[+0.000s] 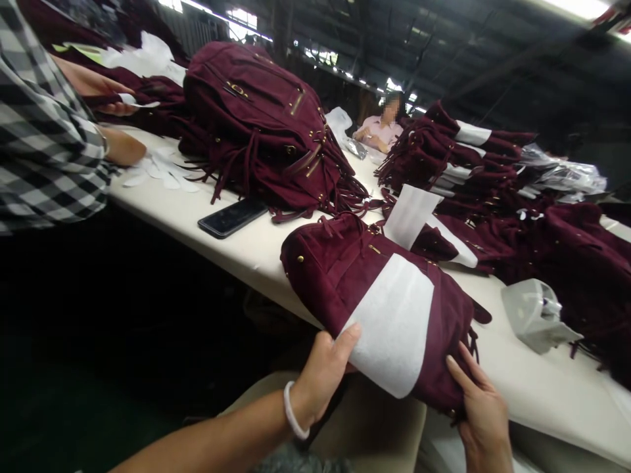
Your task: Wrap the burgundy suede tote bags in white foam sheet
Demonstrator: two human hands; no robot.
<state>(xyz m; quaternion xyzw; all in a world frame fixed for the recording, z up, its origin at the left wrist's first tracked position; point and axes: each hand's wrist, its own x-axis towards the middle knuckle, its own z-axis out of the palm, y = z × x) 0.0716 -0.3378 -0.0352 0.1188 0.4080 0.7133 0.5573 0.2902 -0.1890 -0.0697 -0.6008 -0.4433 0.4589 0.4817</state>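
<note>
A burgundy bag point(340, 289) with brass-coloured studs and a small zip lies tilted over the table's near edge, between my two hands. Across it lies a white paper sheet point(394, 322). My left hand point(328, 368), with a pale band on its wrist, grips the bag's near side, thumb on top of the paper and fingers hidden underneath. At the bag's right end, my right hand point(480, 401) holds its edge between thumb and fingers. Another white sheet point(410, 213) stands up just behind the bag.
Beyond the bag are a phone point(233, 217), a pile of burgundy bags point(266, 125) and a second stack point(458, 151) with white paper. A tape dispenser point(537, 315) stands right. A co-worker's checked sleeve point(49, 125) is at left; another person point(382, 128) sits across the table.
</note>
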